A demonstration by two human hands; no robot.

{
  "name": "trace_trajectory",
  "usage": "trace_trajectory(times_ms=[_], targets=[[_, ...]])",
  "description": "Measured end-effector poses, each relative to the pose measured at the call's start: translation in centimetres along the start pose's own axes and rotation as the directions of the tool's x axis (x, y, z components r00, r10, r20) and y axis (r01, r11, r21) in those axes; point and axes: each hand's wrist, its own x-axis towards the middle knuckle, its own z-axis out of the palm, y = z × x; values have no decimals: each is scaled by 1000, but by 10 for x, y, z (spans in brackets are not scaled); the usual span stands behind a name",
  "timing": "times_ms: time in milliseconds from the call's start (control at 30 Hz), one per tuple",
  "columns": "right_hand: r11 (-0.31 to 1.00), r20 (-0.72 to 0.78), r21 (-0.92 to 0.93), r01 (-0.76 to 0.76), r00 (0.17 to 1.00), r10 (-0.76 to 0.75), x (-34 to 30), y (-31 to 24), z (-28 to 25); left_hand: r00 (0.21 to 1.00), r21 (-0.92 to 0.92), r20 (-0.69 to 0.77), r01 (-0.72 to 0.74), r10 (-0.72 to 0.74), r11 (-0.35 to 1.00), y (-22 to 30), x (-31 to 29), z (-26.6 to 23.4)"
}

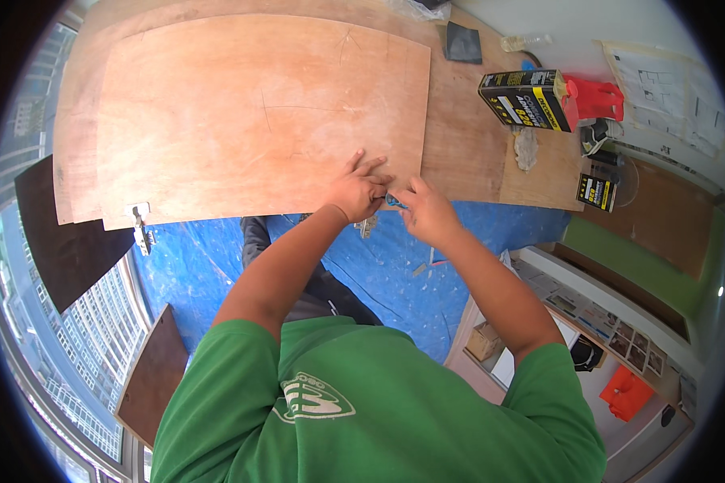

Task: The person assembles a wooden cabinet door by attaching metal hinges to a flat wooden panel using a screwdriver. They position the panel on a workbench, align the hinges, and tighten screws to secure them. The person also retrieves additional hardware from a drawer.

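A thin plywood panel [217, 121] lies flat on the worktable in front of me. My left hand [361, 190] rests near the panel's front right corner, its fingers spread on the wood. Close beside it, my right hand [428, 213] is closed on a small blue tool [393, 200]; its kind is mostly hidden by the fingers. Partly under my left hand, a metal cabinet hinge [366, 225] juts past the front edge. A second cabinet hinge [140, 229] sits at the panel's front left corner. Faint pencil lines mark the panel's face.
To the right stand a black and yellow tin [526, 101], a red container [594, 98] and a smaller tin [596, 193]. Dark sandpaper [463, 43] and a clear bottle [527, 42] lie at the back. A blue tarp [411, 298] covers the floor; a shelf unit [491, 354] stands at right.
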Motion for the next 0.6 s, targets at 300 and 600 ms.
trace_trajectory(times_ms=[300,600], targets=[[991,80,53,-126,989,122,4,-8,9,999,-14,-43,14,-15,1000,-1,1,6],[966,35,47,-255,967,253,11,-10,22,1000,-18,-12,10,-10,1000,1,1,0]])
